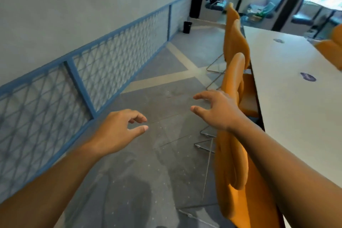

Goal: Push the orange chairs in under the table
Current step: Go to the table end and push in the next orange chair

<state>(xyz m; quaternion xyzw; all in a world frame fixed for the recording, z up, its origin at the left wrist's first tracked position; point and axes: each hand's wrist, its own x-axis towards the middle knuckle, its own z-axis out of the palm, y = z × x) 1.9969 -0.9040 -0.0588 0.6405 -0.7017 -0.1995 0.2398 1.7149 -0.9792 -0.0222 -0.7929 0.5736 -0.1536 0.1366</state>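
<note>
Ok, person stands alongside the long white bench (296, 107), looking down the row of orange chairs (236, 42) on its near side, both arms stretched fwd.

Left grip (118, 131) hangs over the floor (148, 172), fingers loosely curled, thumb out, nothing in it. It's well apart from any chair.

Right grip (218, 111) is spread wide, palm down, fingers splayed, holding nothing. In this view it sits just in front of the backrest of the second chair (234, 72). Can't tell if it touches the backrest, since the hand covers that spot.

Nearest chair (231, 168) is below the right forearm, its back close up to the bench edge and the seat apparently tucked under. Second chair's seat also goes under the edge. Two more backs farther along look close to the edge too, but are blurred. Chrome legs (212, 68) poke out onto the floor. More orange backs show at the far side (331, 52).

Why so, as a judgement: the right grip is prob. splayed bc an open palm on the backrest is the easy way to shove a chair toward the bench, no grasp needed. The left is on the aisle side w/ nothing to reach, likely just free or coming over as a 2nd hand. Nearest chair looks done and the second is prob. the one in hand. Row seems mostly in, so the task looks well along on this side. Far side can't be judged.
</note>
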